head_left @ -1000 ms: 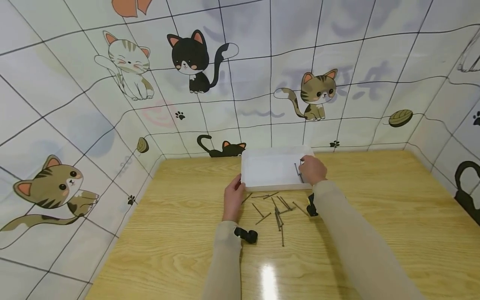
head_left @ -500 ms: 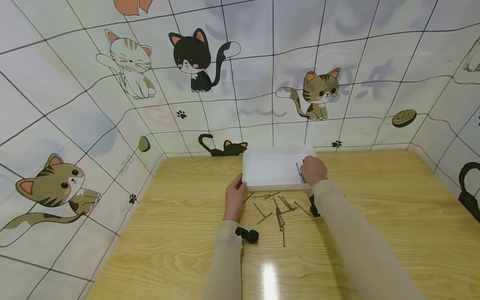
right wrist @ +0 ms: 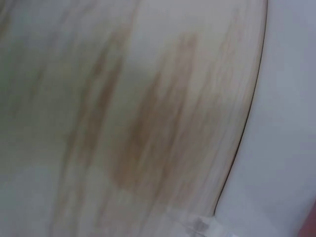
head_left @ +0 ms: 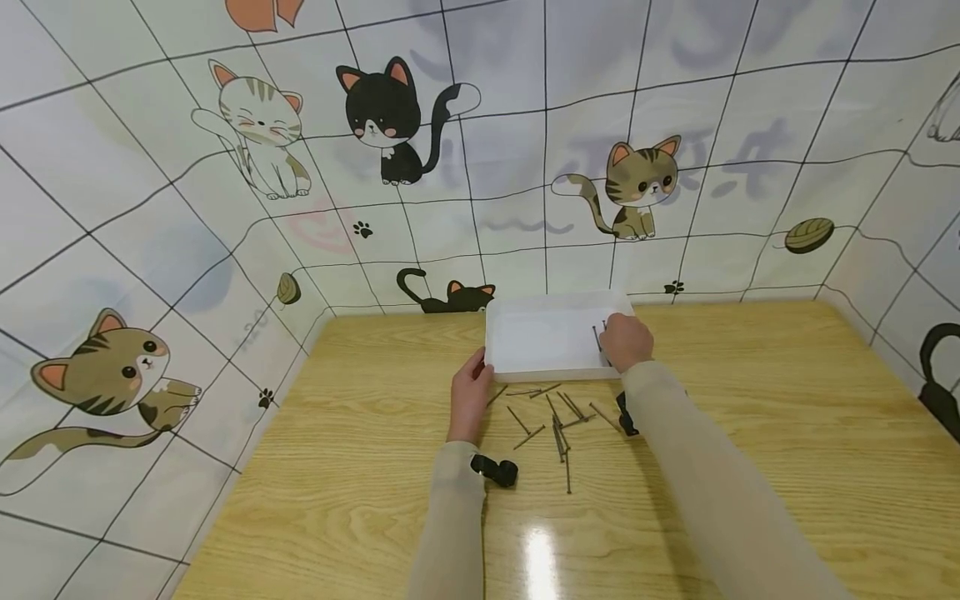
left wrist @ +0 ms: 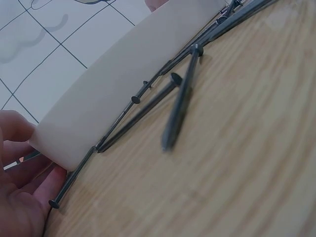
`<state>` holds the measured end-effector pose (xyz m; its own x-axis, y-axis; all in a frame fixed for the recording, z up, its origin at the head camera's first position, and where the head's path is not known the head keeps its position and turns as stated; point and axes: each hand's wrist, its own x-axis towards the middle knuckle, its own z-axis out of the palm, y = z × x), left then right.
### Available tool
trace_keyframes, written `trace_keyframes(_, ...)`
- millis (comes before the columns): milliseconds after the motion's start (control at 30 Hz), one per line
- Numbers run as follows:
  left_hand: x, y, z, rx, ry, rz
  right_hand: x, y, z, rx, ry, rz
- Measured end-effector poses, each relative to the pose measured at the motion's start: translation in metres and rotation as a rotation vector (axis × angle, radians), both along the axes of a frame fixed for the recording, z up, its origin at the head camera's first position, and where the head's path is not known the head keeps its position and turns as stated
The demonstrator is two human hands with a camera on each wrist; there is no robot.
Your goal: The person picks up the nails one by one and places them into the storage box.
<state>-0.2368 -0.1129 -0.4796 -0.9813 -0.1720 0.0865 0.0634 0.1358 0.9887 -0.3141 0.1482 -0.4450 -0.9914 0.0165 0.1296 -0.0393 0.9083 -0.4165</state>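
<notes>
A shallow white tray (head_left: 551, 376) stands at the back of the table. My left hand (head_left: 470, 400) grips its front left corner; in the left wrist view the fingers (left wrist: 42, 175) curl round that corner of the tray (left wrist: 113, 81). Over the tray's right end, my right hand (head_left: 628, 340) has its fingers bent down and pinches a nail (head_left: 604, 325), whose end shows beside the fingertips. Another dark nail (head_left: 597, 337) lies just left of it inside the tray. The right wrist view shows mostly table and the tray's outer wall (right wrist: 281, 123); the fingertips are hidden there.
Several loose nails (head_left: 567, 473) lie scattered in front of the tray, some crossing. One nail (left wrist: 71, 177) lies right by the left fingers at the tray's corner. A tiled wall covering (head_left: 517, 167) with cat drawings rises behind the wooden table (head_left: 360, 467).
The right hand has shifted slightly over the nails at the tray's right end. The left hand stays at the corner, and the view has moved a little.
</notes>
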Motion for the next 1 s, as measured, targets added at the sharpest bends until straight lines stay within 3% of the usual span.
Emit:
trace_keyframes(300,-0.0019,-0.0014,-0.0012,0.027,-0.019,-0.030,0.0021,-0.0026,-0.0006,0.020,-0.012,-0.031)
trace_keyframes(567,-0.0030,-0.0015,-0.0016,-0.010,-0.016,-0.001,0.0002,-0.0029,0.0004,0.034,-0.032,-0.039)
trace_keyframes(1000,-0.0031,-0.0006,-0.0016,0.005,-0.017,-0.002,-0.0014,-0.0026,-0.0015,0.040,-0.032,-0.014)
